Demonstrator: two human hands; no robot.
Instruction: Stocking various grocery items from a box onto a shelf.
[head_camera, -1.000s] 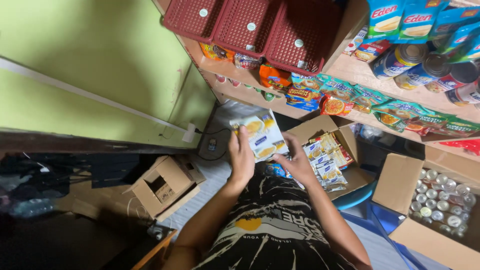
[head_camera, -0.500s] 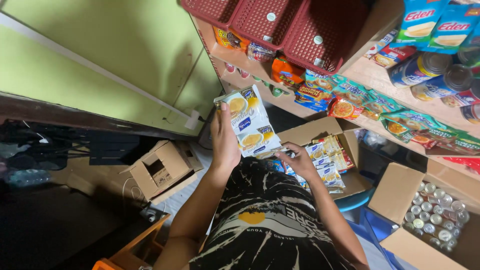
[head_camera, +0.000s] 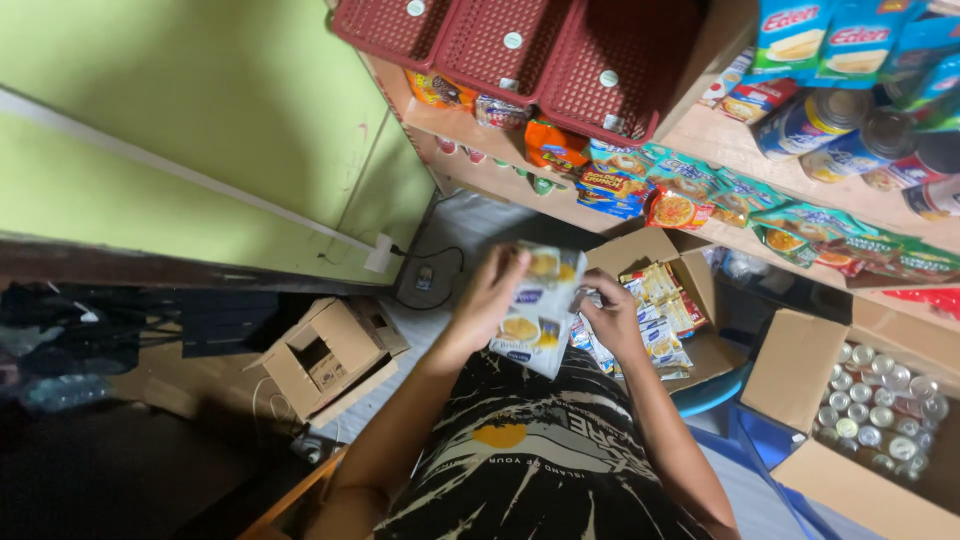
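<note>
My left hand (head_camera: 487, 298) grips a strip of white and yellow snack sachets (head_camera: 538, 310) held up in front of my chest. My right hand (head_camera: 613, 318) reaches just right of the strip, fingers curled on the sachets at the edge of an open cardboard box (head_camera: 690, 265) that holds several more of the same packets (head_camera: 655, 315). Both forearms rise from my lap, above a black printed shirt (head_camera: 540, 455).
Wooden shelves (head_camera: 700, 135) above carry red plastic baskets (head_camera: 520, 40), colourful snack packets, cans and blue boxes. A cardboard box of cans (head_camera: 880, 410) stands at right, an empty open box (head_camera: 325, 355) at left. A green wall (head_camera: 200, 130) and a power cable are at left.
My left hand raised the sachet strip high toward the shelf, then brought it back down toward my chest. My right hand stayed at the packet box.
</note>
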